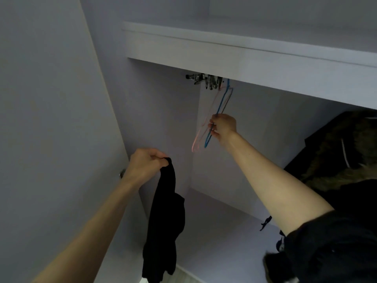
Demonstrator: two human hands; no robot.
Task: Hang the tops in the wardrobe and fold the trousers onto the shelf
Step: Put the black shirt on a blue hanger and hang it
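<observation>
right now the left hand (142, 163), a little left of the middle of the frame, has its fingers curled tight round the top end of a black garment (163, 217), which hangs limp from the fist down towards the bottom edge, in front of the open wardrobe (159, 111). whether it is a top or trousers is hard to tell, bunched as it is. the right hand (223, 127), just right of centre, pinches the lower part of a blue hanger (219, 111), fingers closed round the thin wire, and a pink hanger (199, 137) hangs touching it on its left side. both hooks go up to the metal rail fitting (206, 79) under the shelf (244, 58) in the upper middle of the frame. the likeliest trouble is the two hangers coming away together: they lie so close that a pull on the blue one could drag the pink one off its hook, or tangle the two. the hook could also catch on the fitting if it is tugged downward rather than lifted clear. the garment is held by a single bunch of cloth, so it could slip from the fist while attention is on the hanger, and with only one hand free for each thing, threading it on will be awkward. dark clothes (336, 156) hang at the right edge of the frame, and a swinging hanger could snag on them.
</observation>
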